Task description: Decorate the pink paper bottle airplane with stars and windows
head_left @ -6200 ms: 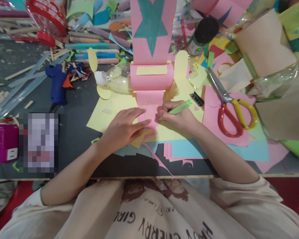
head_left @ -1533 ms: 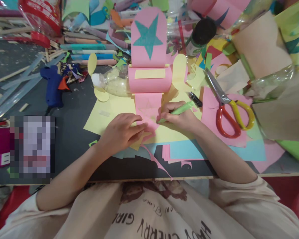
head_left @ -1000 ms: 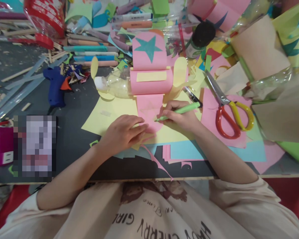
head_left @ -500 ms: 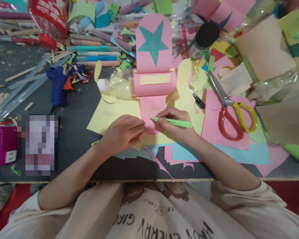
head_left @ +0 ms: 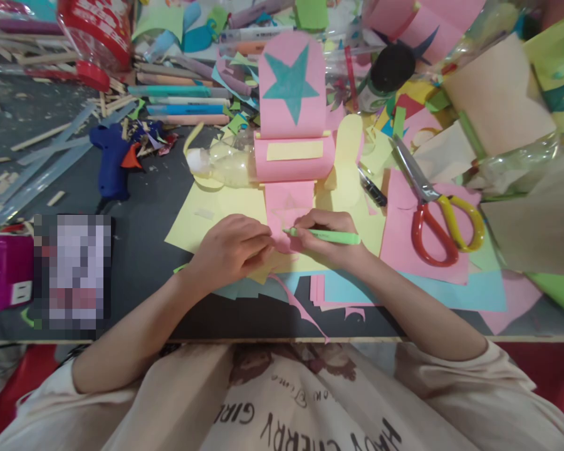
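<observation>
A green felt-tip pen is pinched in my right hand, its tip on the lower pink paper wing. A faint star outline shows on that wing. My left hand has its fingers curled together at the wing's left edge, holding it; the thumb is hidden. The wing belongs to a plane made from a clear plastic bottle wrapped in pink paper. On its upper pink wing is a teal star. Yellow paper propeller blades sit at the bottle's white cap.
Scissors with red and yellow handles lie on pink paper at right, near a craft knife. At left are a blue glue gun, a blurred rectangular object and a red-capped bottle. Several markers lie behind.
The pen tip has moved slightly down the lower wing, and more of the star outline shows. The propeller blades have turned a little. My left hand stays nearly still.
</observation>
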{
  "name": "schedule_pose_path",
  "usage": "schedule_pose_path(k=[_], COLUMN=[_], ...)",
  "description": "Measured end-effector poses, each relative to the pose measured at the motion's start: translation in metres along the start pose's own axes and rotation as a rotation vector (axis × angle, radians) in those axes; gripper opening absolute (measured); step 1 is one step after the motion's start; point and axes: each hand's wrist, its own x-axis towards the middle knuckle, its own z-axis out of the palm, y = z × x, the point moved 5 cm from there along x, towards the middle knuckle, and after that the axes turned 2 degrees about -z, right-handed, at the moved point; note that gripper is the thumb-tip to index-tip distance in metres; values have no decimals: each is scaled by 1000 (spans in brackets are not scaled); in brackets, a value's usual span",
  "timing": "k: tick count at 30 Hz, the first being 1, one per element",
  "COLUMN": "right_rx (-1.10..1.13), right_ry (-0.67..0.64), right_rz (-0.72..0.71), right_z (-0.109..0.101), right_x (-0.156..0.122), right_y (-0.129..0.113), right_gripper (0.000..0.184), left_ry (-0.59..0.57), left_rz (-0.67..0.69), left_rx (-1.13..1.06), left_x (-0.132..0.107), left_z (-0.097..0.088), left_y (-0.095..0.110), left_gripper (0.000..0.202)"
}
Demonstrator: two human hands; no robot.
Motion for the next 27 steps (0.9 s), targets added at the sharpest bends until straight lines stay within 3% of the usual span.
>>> schedule_pose_path(k=[6,14,21,27], right_rx=[78,168,32,8], right_ry=[-116,106,107,26], right_rz=[2,26,-8,-27], right_z=[3,-6,-5,-2], right_x=[1,4,3,0], right_y=[2,5,1,1], right_gripper=[25,14,15,18], left_ry=[25,24,25,20], left_rz=[20,1,9,10], left_rx=[-2,-39,-20,-13], left_x=[1,0,0,-2], left_z=[-1,0,0,1], left_y=[1,0,1,0], left_gripper=[29,28,29,28])
